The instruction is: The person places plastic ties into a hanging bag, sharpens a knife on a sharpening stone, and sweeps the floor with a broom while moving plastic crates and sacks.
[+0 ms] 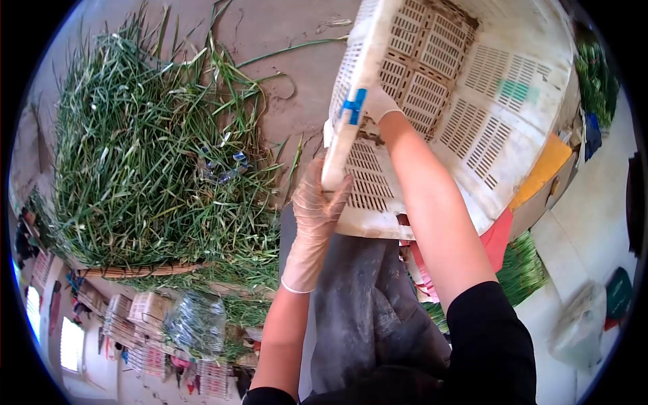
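Note:
A large white plastic crate (472, 135) with slotted walls is tilted, its open side facing me, at the upper right. My left hand (320, 202), in a thin clear glove, grips the crate's rim at its lower left corner. Gloved as well, my right hand (380, 102) reaches into the crate at its left wall, near a strip of blue tape (354, 106); its fingers are partly hidden. Brown dirt marks the crate's slotted bottom.
A big heap of green leafy stalks (155, 155) lies on the floor at the left. More crates (148, 307) and a clear plastic bag of greens (196, 324) stand at the lower left. A yellow panel (540, 169) and a pale plastic bag (580, 324) are at the right.

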A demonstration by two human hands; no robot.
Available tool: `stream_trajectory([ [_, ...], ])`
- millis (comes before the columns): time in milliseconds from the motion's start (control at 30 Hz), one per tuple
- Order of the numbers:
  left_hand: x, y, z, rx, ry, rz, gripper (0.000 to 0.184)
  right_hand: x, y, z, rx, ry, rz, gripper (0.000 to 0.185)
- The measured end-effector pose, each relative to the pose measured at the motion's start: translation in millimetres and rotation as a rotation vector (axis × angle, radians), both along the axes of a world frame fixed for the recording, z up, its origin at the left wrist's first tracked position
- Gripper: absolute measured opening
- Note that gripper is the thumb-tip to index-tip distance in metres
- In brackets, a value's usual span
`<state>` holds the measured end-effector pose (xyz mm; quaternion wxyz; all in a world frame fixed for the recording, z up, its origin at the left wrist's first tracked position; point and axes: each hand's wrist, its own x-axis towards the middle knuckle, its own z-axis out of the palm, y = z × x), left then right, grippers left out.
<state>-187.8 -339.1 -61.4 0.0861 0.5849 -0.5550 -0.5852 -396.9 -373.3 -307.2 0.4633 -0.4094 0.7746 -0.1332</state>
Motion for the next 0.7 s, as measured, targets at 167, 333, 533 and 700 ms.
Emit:
stream_trajectory([
  [167,0,0,-5,-0.174,0.024,-0.003,0.039,9,34,36,0.227,-0.864,-0.792,0.031],
  [333,4,-3,-9,-0.279,0.022,-0.007,0.040,-14,33,57,-0.149,-0.541,-0.844,0.025],
  [533,5,0,-9,-0.318,-0.001,-0.004,0.039,-12,26,187,-0.332,-0.215,-0.750,0.015],
  [700,4,2,-8,-0.364,0.003,0.056,0.037,16,27,224,-0.368,-0.246,-0.505,0.010],
])
